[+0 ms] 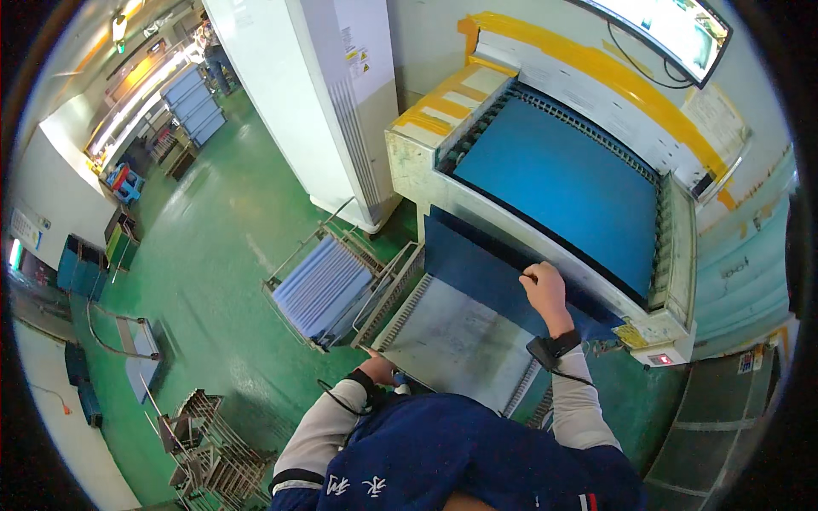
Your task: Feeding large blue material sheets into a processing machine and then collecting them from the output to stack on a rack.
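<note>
My right hand point(547, 291) is closed, its curled fingers at the upper edge of a dark blue panel point(477, 266). That panel stands tilted in front of the machine, over a slotted rack point(404, 312) with a pale grey surface point(456, 328). At the rack's near left corner is my left hand point(377, 368), with fingers bent around the edge and partly hidden. On the rollers of the machine point(411, 153) lies a bright blue panel point(562, 183), beyond both hands.
Left of the slotted rack, a metal rack point(312, 288) holds several pale blue panels. A tall white cabinet point(319, 94) stands behind it. Stacked metal frames point(217, 456) sit at lower left. A screen point(673, 34) hangs at upper right. Far back, a person point(218, 64) stands.
</note>
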Demonstrator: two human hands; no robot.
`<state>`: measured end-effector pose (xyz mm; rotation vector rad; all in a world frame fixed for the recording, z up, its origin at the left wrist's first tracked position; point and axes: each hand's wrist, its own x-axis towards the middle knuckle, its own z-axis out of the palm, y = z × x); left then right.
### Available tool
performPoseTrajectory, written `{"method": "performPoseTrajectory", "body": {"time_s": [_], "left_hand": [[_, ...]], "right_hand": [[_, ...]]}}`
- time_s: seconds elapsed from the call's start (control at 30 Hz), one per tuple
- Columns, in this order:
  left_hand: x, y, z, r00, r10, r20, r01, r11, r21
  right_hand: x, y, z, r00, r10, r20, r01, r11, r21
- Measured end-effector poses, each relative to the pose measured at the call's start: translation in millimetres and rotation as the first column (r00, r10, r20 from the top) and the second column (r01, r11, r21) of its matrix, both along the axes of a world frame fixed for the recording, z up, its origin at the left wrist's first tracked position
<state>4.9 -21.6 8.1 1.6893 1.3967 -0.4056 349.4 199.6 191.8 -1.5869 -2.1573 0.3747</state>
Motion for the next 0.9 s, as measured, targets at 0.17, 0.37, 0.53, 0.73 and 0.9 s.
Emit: {"method": "performPoseTrajectory", "body": {"time_s": [0.17, 0.37, 0.53, 0.73, 0.9], "left_hand": [[-7.4, -5.5, -31.9, 0.998, -0.06, -0.012, 0.06, 0.993, 0.098], [-2.0, -1.7, -11.9, 0.998, -0.051, -0.034, 0.053, 0.998, 0.042], [0.3, -0.2, -8.2, 0.998, -0.046, -0.04, 0.049, 0.996, 0.069], [-3.8, -3.7, -22.4, 1.0, -0.026, -0.009, 0.026, 0.997, 0.068], [-3.1, -3.7, -22.9, 0.999, -0.044, 0.002, 0.044, 0.994, 0.097]], "right_hand": [[5.9, 9.2, -24.8, 0.974, 0.001, 0.226, 0.015, 0.997, -0.071], [8.3, 20.2, -17.8, 0.94, -0.021, 0.341, 0.098, 0.973, -0.211], [10.3, 18.9, -19.6, 0.944, -0.026, 0.328, 0.106, 0.968, -0.229], [4.1, 15.5, -13.3, 0.94, -0.025, 0.341, 0.106, 0.969, -0.222], [2.8, 14.6, -11.6, 0.927, -0.035, 0.373, 0.128, 0.965, -0.228]]}}
